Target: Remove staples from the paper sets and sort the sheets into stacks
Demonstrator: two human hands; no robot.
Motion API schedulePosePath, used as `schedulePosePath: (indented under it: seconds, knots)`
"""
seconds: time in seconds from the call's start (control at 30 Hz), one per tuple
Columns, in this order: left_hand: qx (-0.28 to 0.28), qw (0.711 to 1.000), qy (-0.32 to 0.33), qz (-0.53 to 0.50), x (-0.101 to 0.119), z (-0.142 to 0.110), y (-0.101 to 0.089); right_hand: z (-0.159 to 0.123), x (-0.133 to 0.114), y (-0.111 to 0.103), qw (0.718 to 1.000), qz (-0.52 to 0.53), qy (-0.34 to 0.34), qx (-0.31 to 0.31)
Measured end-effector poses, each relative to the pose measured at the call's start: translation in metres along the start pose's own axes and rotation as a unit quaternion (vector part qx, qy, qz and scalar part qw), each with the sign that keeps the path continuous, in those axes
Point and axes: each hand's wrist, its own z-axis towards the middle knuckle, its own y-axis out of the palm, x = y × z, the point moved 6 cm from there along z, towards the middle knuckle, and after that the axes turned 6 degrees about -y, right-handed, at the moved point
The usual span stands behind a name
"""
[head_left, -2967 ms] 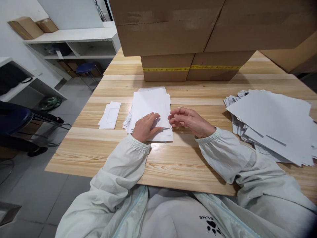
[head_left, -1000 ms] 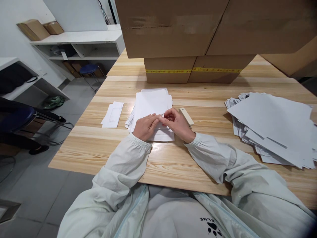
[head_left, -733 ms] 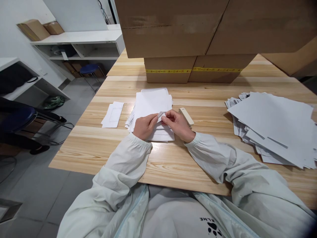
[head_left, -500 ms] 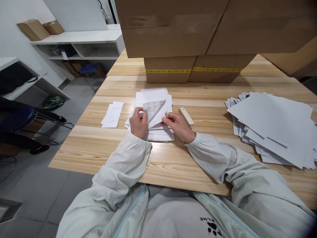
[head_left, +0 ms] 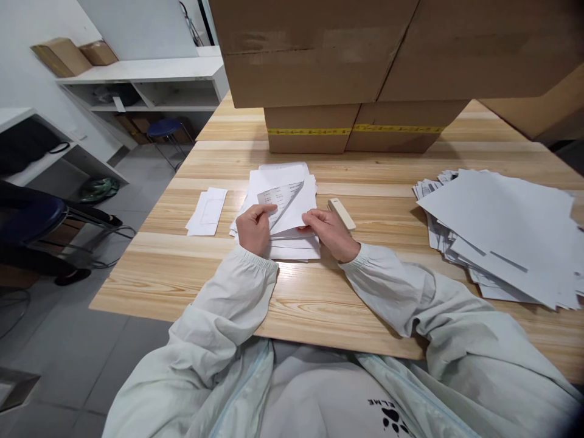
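A sheet of paper (head_left: pixel 295 210) lies over a stack of white papers (head_left: pixel 278 173), its left part folded over so that a printed underside shows. My left hand (head_left: pixel 254 229) is closed on the folded flap, thumb and index finger at its edge. With thumb and fingers pinched, my right hand (head_left: pixel 331 233) holds the sheet's lower right corner. Just right of the stack, close to my right hand, lies a cream-coloured stapler-like bar (head_left: pixel 342 214). Its exact kind is unclear.
Small white slips (head_left: pixel 207 212) lie to the left on the wooden table (head_left: pixel 314 304). A large messy pile of papers (head_left: pixel 502 225) sits at the right. Stacked cardboard boxes (head_left: pixel 314 55) stand at the back. Blue stools (head_left: pixel 164 127) are off to the left.
My left hand has shifted slightly left and down, drawing the folded flap further over. My right hand stays at the corner, its fingertips moved slightly right.
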Motion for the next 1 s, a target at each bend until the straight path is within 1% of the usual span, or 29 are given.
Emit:
schedulePosePath:
  seconds: [0.1,0.23,0.27,0.3,0.33,0.37,0.43,0.47,0.5,0.53,0.6,0.67,0.73,0.8,0.87,0.93,0.97,1.0]
  knots:
    - [0.007,0.999,-0.045,-0.005,-0.005,0.002,-0.001,-0.001,-0.001,0.000,1.000,0.004,0.006,0.002]
    - [0.007,0.997,-0.074,-0.010,-0.005,0.005,-0.003,-0.002,-0.005,0.000,1.000,-0.003,0.008,0.002]
    - [-0.002,0.997,-0.075,-0.009,-0.004,0.004,-0.002,-0.003,-0.005,0.000,1.000,-0.005,0.009,0.003]
    - [-0.025,0.997,-0.066,-0.004,-0.001,0.003,0.000,-0.003,-0.005,0.000,1.000,-0.004,0.010,0.003]
    - [-0.062,0.997,-0.043,0.008,0.004,0.001,0.003,-0.003,-0.005,0.001,1.000,0.001,0.010,0.003]
    - [-0.108,0.994,-0.005,0.028,0.009,-0.003,0.009,-0.002,-0.005,0.001,1.000,0.009,0.010,0.002]
    - [-0.192,0.973,0.089,0.091,0.018,-0.013,0.020,-0.001,-0.003,0.002,0.999,0.033,0.014,-0.001]
    - [-0.214,0.960,0.132,0.127,0.020,-0.018,0.024,-0.001,-0.002,0.002,0.999,0.047,0.016,-0.001]
    - [-0.216,0.948,0.167,0.163,0.020,-0.021,0.026,0.000,-0.001,0.002,0.998,0.059,0.020,0.001]
    - [-0.205,0.939,0.195,0.194,0.020,-0.023,0.027,0.000,0.000,0.002,0.997,0.071,0.026,0.004]
    - [-0.169,0.923,0.252,0.234,0.021,-0.026,0.026,0.002,0.001,-0.001,0.995,0.092,0.046,0.017]
    - [-0.132,0.904,0.324,0.244,0.029,-0.031,0.024,0.004,0.002,-0.004,0.990,0.118,0.072,0.019]
    - [-0.106,0.883,0.394,0.231,0.041,-0.042,0.023,0.007,0.003,-0.005,0.984,0.154,0.094,0.004]
    - [-0.109,0.864,0.445,0.206,0.054,-0.055,0.025,0.010,0.002,-0.006,0.978,0.179,0.103,-0.014]
    - [-0.135,0.849,0.481,0.173,0.065,-0.069,0.027,0.012,0.001,-0.010,0.979,0.177,0.099,-0.016]
    - [-0.144,0.845,0.500,0.123,0.076,-0.079,0.024,0.010,-0.005,-0.021,0.986,0.155,0.065,0.006]
    - [-0.131,0.854,0.495,0.092,0.080,-0.079,0.019,0.006,-0.010,-0.029,0.989,0.142,0.036,0.027]
    - [-0.104,0.871,0.477,0.058,0.083,-0.077,0.012,0.000,-0.016,-0.039,0.990,0.129,0.007,0.051]
